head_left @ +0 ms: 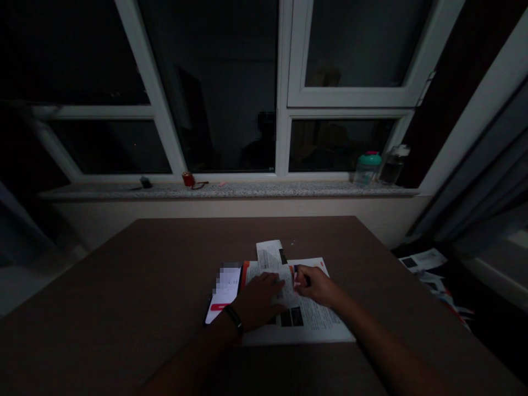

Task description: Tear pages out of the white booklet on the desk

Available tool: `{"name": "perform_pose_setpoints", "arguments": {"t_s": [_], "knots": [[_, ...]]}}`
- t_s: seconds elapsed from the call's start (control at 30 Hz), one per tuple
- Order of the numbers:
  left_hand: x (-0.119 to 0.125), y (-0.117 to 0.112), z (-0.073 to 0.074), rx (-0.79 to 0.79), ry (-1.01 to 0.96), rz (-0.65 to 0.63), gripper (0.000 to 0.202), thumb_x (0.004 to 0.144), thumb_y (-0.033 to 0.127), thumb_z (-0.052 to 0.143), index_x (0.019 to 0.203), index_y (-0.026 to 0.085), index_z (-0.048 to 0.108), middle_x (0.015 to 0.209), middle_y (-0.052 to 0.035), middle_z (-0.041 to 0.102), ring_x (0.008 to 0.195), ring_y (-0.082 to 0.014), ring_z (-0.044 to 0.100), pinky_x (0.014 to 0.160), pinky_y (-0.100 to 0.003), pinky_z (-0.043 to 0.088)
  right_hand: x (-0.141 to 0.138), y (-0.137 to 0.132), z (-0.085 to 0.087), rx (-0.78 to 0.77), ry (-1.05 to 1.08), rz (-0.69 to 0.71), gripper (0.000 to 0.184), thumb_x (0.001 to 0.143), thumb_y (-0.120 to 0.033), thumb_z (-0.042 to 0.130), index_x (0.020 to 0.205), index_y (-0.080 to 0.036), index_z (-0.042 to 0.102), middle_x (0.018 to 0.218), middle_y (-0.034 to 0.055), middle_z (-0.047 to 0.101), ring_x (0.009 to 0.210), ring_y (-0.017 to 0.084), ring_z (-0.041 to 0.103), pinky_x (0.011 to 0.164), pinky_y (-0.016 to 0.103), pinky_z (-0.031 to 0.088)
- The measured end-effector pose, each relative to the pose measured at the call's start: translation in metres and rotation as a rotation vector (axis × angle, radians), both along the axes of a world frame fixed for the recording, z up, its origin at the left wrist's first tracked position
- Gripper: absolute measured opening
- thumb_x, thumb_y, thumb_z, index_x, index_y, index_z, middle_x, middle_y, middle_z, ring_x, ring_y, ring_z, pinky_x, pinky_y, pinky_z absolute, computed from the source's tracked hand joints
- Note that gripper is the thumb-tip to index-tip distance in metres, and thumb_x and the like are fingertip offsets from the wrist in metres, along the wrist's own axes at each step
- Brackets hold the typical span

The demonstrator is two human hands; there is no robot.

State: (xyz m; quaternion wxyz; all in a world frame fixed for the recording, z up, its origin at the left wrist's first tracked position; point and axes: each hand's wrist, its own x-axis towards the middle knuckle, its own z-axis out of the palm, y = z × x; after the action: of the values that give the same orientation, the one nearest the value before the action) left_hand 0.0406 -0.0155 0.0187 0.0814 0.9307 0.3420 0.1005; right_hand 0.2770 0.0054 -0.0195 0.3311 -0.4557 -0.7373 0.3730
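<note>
A printed sheet of paper [313, 322] lies on the brown table [144, 275], with a narrower folded strip of paper [272, 258] on top of it. My left hand [258, 302], a dark band on its wrist, rests flat on the strip with fingers spread. My right hand [315, 285] is closed in a pinch on the strip's right edge and on a small dark thing I cannot make out. A lit phone [225, 291] lies just left of my left hand.
A stone windowsill [247, 190] runs behind the table, with a green-lidded bottle [367, 168], a clear bottle [391, 164] and a small red object [188, 179] on it. Loose papers [429, 264] lie on the floor at the right. A curtain [487, 181] hangs at the right.
</note>
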Motion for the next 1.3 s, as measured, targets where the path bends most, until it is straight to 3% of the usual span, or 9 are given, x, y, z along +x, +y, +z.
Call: {"name": "perform_pose_setpoints", "arguments": {"t_s": [0.1,0.33,0.57,0.87,1.13,1.3], "knots": [[0.000,0.002,-0.001,-0.005,0.005,-0.008,0.055,0.086,0.040,0.066,0.133,0.022,0.045,0.134,-0.0093,0.048,0.122,-0.0284,0.044,0.099,-0.043,0.040,0.000,0.002,-0.002,-0.015,0.008,-0.005,0.019,0.067,-0.017,0.068,0.070,-0.019,0.049,0.062,-0.0056,0.052,0.055,0.010,0.046,0.051,0.018,0.033],[-0.001,0.003,-0.004,-0.006,-0.009,-0.016,0.058,0.085,0.040,0.067,0.134,0.022,0.043,0.135,-0.0101,0.047,0.123,-0.0292,0.043,0.099,-0.044,0.039,0.006,-0.005,0.006,-0.102,0.016,0.162,0.026,0.063,-0.017,0.071,0.063,-0.018,0.045,0.069,-0.0037,0.054,0.060,0.010,0.048,0.053,0.020,0.035],[-0.002,0.004,-0.004,0.001,-0.013,-0.023,0.054,0.086,0.039,0.066,0.133,0.021,0.046,0.135,-0.0109,0.047,0.123,-0.0295,0.043,0.099,-0.045,0.040,0.002,-0.002,0.006,0.001,-0.019,0.015,0.020,0.067,-0.015,0.067,0.067,-0.018,0.048,0.063,-0.0056,0.049,0.057,0.009,0.044,0.051,0.018,0.031],[-0.004,0.007,-0.005,-0.001,-0.007,-0.041,0.060,0.083,0.042,0.069,0.134,0.021,0.045,0.135,-0.0116,0.047,0.123,-0.0314,0.043,0.099,-0.047,0.039,0.009,-0.007,0.010,-0.163,-0.002,0.221,0.026,0.062,-0.019,0.073,0.065,-0.017,0.048,0.066,-0.0054,0.052,0.055,0.008,0.045,0.049,0.018,0.034],[-0.016,0.018,-0.002,-0.092,0.005,-0.120,0.061,0.084,0.024,0.067,0.139,0.027,0.041,0.140,-0.0096,0.043,0.127,-0.0285,0.040,0.102,-0.045,0.037,0.012,0.000,-0.003,-0.014,-0.035,0.085,0.017,0.070,-0.021,0.069,0.071,-0.018,0.052,0.066,-0.0046,0.053,0.058,0.010,0.046,0.053,0.018,0.035],[-0.018,0.023,-0.006,-0.114,-0.015,-0.133,0.058,0.084,0.013,0.063,0.137,0.028,0.045,0.141,-0.0075,0.043,0.129,-0.0262,0.040,0.105,-0.043,0.035,0.011,-0.001,0.002,-0.026,-0.042,0.136,0.020,0.067,-0.020,0.072,0.068,-0.017,0.052,0.065,-0.0050,0.052,0.058,0.010,0.046,0.052,0.018,0.033]]}}
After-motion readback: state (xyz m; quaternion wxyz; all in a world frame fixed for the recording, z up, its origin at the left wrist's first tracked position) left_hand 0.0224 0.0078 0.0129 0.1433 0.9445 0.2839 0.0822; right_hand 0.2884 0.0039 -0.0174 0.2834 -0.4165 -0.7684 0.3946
